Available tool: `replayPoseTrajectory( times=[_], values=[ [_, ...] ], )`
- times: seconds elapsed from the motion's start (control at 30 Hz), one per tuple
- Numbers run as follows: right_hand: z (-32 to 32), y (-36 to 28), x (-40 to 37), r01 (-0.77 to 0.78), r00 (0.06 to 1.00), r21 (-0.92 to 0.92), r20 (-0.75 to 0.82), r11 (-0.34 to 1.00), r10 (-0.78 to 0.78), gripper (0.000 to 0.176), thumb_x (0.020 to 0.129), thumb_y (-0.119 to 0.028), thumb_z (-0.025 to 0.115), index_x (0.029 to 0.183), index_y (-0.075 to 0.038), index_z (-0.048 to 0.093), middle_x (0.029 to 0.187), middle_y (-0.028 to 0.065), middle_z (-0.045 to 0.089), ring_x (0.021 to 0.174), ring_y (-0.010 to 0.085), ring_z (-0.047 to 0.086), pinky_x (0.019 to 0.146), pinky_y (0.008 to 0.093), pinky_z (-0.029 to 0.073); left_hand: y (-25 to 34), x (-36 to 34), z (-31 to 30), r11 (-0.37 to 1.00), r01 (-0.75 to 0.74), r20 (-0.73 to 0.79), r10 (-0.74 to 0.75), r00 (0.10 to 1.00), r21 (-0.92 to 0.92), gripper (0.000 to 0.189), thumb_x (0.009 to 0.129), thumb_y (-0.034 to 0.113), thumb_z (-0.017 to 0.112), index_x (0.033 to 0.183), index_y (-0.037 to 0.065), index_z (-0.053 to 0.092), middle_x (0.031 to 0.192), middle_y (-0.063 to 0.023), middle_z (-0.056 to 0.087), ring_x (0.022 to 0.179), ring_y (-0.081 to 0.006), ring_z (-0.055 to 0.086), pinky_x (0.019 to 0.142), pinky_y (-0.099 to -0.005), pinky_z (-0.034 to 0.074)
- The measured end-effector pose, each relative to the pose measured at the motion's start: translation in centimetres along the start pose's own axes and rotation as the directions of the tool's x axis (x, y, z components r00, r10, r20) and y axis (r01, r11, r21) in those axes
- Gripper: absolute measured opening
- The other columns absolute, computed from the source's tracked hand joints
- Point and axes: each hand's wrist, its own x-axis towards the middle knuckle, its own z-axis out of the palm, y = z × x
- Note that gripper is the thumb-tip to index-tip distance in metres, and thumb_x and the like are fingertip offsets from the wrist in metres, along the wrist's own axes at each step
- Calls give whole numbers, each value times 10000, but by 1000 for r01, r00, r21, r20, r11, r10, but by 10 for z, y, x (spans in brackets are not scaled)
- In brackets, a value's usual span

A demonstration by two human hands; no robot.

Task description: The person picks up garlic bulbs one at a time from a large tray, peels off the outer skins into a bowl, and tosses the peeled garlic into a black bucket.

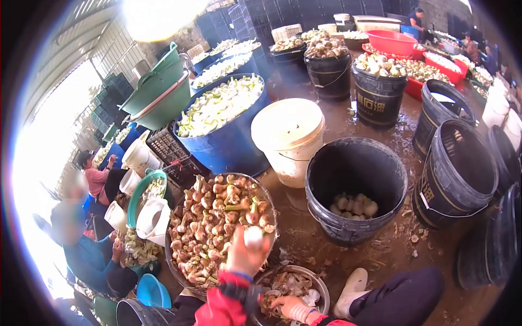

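Note:
My left hand is raised over the near edge of a wide basin heaped with brownish, untrimmed garlic bulbs. Its fingers are closed round a pale garlic bulb. Lower down, my right hand is over a smaller basin of papery garlic skins. Those fingers look drawn together, and whatever they may hold cannot be made out. White material is wrapped round that hand. Ahead to the right stands a black bucket with several peeled white garlic bulbs at its bottom.
A lidded white bucket stands beyond the basin, near a blue barrel full of pale trimmed pieces. Empty black buckets crowd the right. My leg and shoe flank the small basin. A person in blue works at left.

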Motion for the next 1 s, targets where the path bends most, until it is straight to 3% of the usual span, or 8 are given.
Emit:
replayPoseTrajectory(
  times=[0.03, 0.2, 0.27, 0.4, 0.53, 0.73, 0.87, 1.0],
  values=[
    [1, 2, 3, 18, 998, 81, -60, 997, -13, 377, 733, -78, 521, 1060, -176, 681, 955, 127, 684, 939, 286, 636, 827, 332, 482, 20, 24, 27, 989, -147, 289, 140, 947, 2, 461, 950, 460, 457, 1150, 49, 521, 1027, -113, 606, 944, -238, 594, 780, -380, 530],
    [-3, 7, 9, 188, 973, 299, -189, 936, -135, 370, 739, -14, 499, 1040, -125, 683, 1118, 112, 643, 1075, 266, 590, 931, 285, 439, 81, 46, 92, 915, -364, 288, 306, 907, 175, 622, 860, 554, 563, 1198, 35, 498, 1066, -130, 581, 918, -225, 601, 717, -324, 542],
    [-2, 13, 10, 245, 956, 260, -225, 934, -188, 380, 736, -7, 499, 1065, -99, 667, 1194, 104, 609, 1134, 251, 560, 971, 274, 412, 75, 62, 57, 754, -291, 154, 249, 956, 589, 375, 882, 419, 596, 971, 56, 617, 838, -15, 619, 716, -108, 574, 630, -250, 498],
    [-6, 11, 16, 141, 976, 324, -202, 936, -78, 432, 746, -11, 490, 1148, -94, 625, 1189, 75, 620, 1118, 207, 573, 946, 269, 426, 18, 98, -41, -267, -196, 261, 233, 937, 943, 339, 783, 280, 685, 1081, 121, 662, 970, -130, 679, 888, -262, 652, 805, -348, 503],
    [-26, -12, 10, -99, 979, 467, -113, 879, 170, 412, 768, -32, 481, 1148, -92, 628, 1065, 98, 670, 981, 210, 632, 861, 278, 462, -18, 145, -76, -608, 51, 18, 107, 994, 792, 328, 728, 292, 672, 1030, 167, 663, 977, -146, 660, 934, -320, 622, 814, -420, 494],
    [-17, 7, 17, 242, 835, 317, -549, 917, -31, 350, 799, -64, 536, 1136, -79, 629, 1061, 100, 667, 983, 209, 628, 852, 276, 467, 2, 80, -85, 133, -342, 281, 342, 897, 930, 243, 786, 136, 672, 1010, 49, 637, 919, -70, 640, 799, -205, 615, 706, -286, 494],
    [-27, -28, 1, 569, 697, 588, -716, 575, 42, 388, 790, 90, 491, 1147, -7, 607, 1098, 94, 638, 1042, 176, 597, 918, 273, 450, -1, -30, -54, 952, -125, 108, 98, 989, 278, 267, 819, 29, 573, 1080, 74, 537, 1109, -96, 578, 983, -279, 606, 799, -401, 538],
    [-35, -47, -27, 666, 648, 440, -741, 602, -174, 422, 768, 106, 466, 1155, 8, 601, 1100, 105, 650, 1021, 168, 612, 905, 258, 460, -43, -94, -75, 998, 60, 27, -61, 998, 10, 276, 852, 84, 576, 1117, 21, 527, 1133, -135, 578, 1036, -315, 596, 898, -509, 502]
  ],
)
